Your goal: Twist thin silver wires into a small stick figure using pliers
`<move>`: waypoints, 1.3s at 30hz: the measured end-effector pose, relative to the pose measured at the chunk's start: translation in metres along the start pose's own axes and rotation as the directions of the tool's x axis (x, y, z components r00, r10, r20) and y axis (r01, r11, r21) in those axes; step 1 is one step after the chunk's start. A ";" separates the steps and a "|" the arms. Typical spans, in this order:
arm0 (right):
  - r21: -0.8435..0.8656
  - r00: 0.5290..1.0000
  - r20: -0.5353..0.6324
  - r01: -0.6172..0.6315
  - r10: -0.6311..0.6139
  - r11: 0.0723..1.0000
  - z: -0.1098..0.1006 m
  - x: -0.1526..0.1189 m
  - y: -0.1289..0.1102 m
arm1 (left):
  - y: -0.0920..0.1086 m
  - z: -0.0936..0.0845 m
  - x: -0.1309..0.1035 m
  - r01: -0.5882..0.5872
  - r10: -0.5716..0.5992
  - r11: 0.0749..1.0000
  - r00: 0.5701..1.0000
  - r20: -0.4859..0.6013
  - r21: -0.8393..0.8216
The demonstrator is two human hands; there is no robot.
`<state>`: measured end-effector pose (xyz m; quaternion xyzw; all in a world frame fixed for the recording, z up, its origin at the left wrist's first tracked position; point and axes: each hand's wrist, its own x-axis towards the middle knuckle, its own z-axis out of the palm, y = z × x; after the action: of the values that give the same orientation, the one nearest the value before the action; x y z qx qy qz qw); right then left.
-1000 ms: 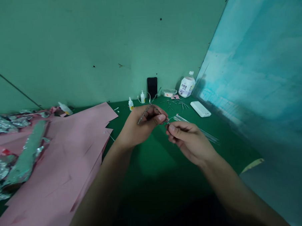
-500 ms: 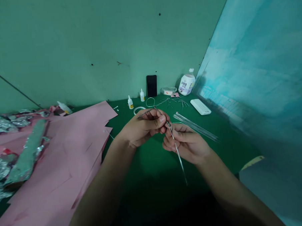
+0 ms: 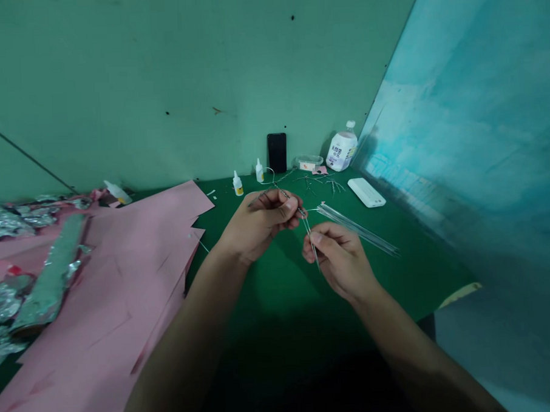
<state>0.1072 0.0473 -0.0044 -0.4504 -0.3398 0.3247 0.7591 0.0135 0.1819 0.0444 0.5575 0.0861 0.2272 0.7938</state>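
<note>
Between thumb and fingers, my left hand (image 3: 269, 221) pinches a piece of twisted wire (image 3: 281, 192); its dark coiled part rises above the fingers. From the lower end, thin silvery strands (image 3: 307, 226) run down to my right hand (image 3: 338, 252), whose thumb and forefinger are closed on them. The two hands are a short way apart over the green table. A bundle of straight wires (image 3: 358, 229) lies just beyond my right hand. Several small branched wire pieces (image 3: 308, 183) rest farther back.
Pink sheets (image 3: 123, 273) and crumpled foil (image 3: 11, 223) cover the left side. Along the wall stand small glue bottles (image 3: 238, 184), a black phone (image 3: 277, 153), a plastic tub (image 3: 308, 162) and a drink bottle (image 3: 342, 148). A white power bank (image 3: 366, 193) lies at right.
My right hand has moved down and away from my left, sliding along the wire. The strands, one long end hanging free before, now run between the two hands. My left hand keeps its hold.
</note>
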 end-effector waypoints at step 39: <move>-0.924 0.829 0.159 0.316 -0.537 0.215 0.016 0.008 -0.012 | -0.006 0.007 -0.002 -0.219 0.366 0.819 0.911 -0.189 0.530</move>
<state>0.1009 0.0562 0.0140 -0.7134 -0.4952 -0.1937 0.4564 0.0158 0.1733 0.0414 0.7113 0.1663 0.3948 0.5573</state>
